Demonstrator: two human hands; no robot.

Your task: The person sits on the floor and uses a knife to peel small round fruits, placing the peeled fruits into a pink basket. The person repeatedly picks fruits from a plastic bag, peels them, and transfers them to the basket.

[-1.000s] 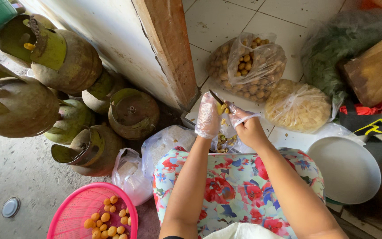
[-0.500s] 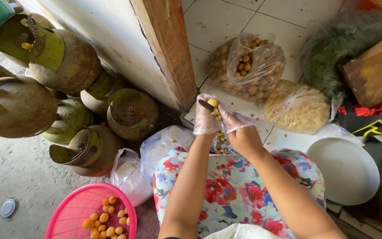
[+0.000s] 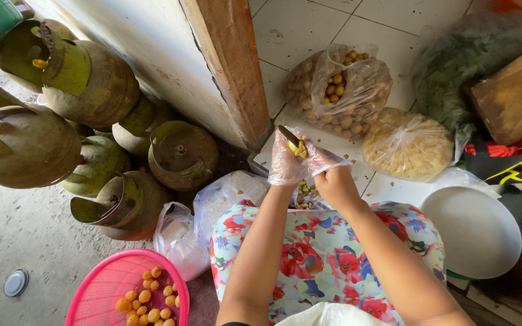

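Observation:
Both my hands wear clear plastic gloves and meet above my flower-patterned lap [image 3: 309, 265]. My left hand [image 3: 282, 170] pinches a small yellow fruit [image 3: 299, 150]. My right hand [image 3: 328, 166] is closed around a knife whose dark blade [image 3: 287, 135] sticks up and to the left, resting against the fruit. Just under the hands an open plastic bag [image 3: 306, 196] holds peels and scraps.
On the tiles ahead are a bag of round brown-yellow fruits [image 3: 339, 90], a bag of peeled yellow pieces [image 3: 409, 145], a white plate [image 3: 472, 232] and a wooden block [image 3: 515, 96]. A wooden door post [image 3: 231, 66] rises in the middle. At left are several green gas cylinders [image 3: 86, 84] and a pink basket [image 3: 101, 296] with fruits.
My hands have drawn together and shifted a little left. The knife blade has swung from between the hands to point up-left over the fruit.

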